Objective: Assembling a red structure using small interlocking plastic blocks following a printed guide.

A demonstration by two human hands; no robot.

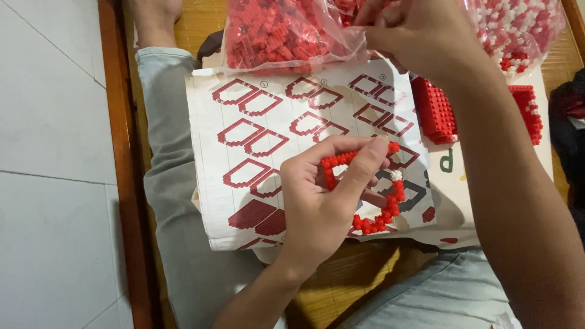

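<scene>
My left hand [329,195] grips a thin open frame of small red blocks [378,216], with one white block on its right side, just above the paper instruction sheet [244,140]. The thumb lies across the frame's top edge. My right hand [414,30] reaches to the far side, its fingers pinched at the mouth of a clear plastic bag of small red blocks [274,30]. Whether a block sits between those fingertips I cannot tell.
A second clear bag of red and white blocks [524,30] lies at the top right. Two built red block slabs [434,109] [529,109] rest beside the sheet. My grey-trousered leg [170,183] lies under the sheet, on a bamboo mat with a wooden border [122,152].
</scene>
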